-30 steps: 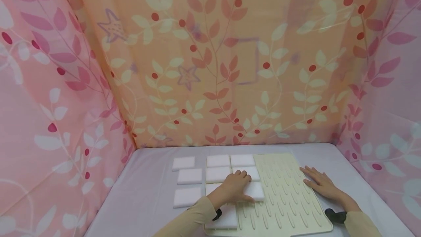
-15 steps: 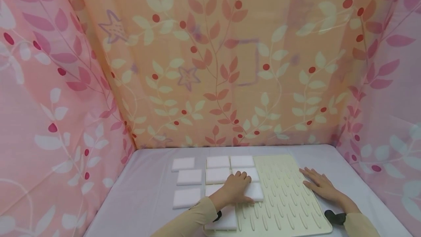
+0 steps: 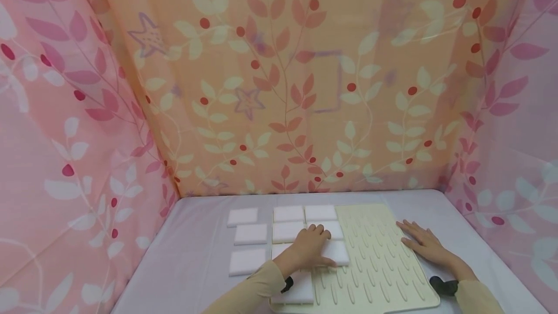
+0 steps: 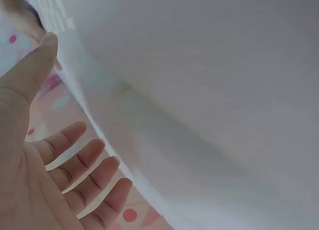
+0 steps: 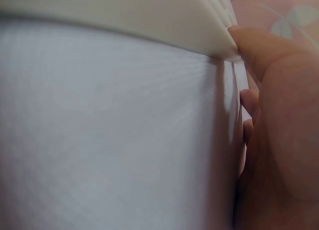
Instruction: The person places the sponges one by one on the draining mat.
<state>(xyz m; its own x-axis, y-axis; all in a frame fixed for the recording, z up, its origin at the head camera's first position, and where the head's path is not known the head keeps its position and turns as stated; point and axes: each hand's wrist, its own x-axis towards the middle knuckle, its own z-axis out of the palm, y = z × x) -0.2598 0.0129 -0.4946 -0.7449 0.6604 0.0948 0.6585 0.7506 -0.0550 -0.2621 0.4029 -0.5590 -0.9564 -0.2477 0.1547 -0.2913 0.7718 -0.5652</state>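
Note:
A cream ridged mat (image 3: 379, 256) lies on the table, with white rectangular sponge-like blocks set in rows on its left part. My left hand (image 3: 307, 248) is over the mat beside one white block (image 3: 340, 253), its thumb near that block's front edge. In the left wrist view, the thumb and fingers of the left hand (image 4: 60, 155) are spread apart, with nothing visible between them. Whether they touch the block I cannot tell. My right hand (image 3: 427, 243) lies with fingers extended along the mat's right edge. In the right wrist view, its thumb (image 5: 264, 50) touches the mat edge (image 5: 149, 20).
Three loose white blocks, such as the middle one (image 3: 251, 234), lie on the table left of the mat. Patterned curtains (image 3: 283, 86) enclose the back and both sides of the white-covered table (image 3: 192, 256).

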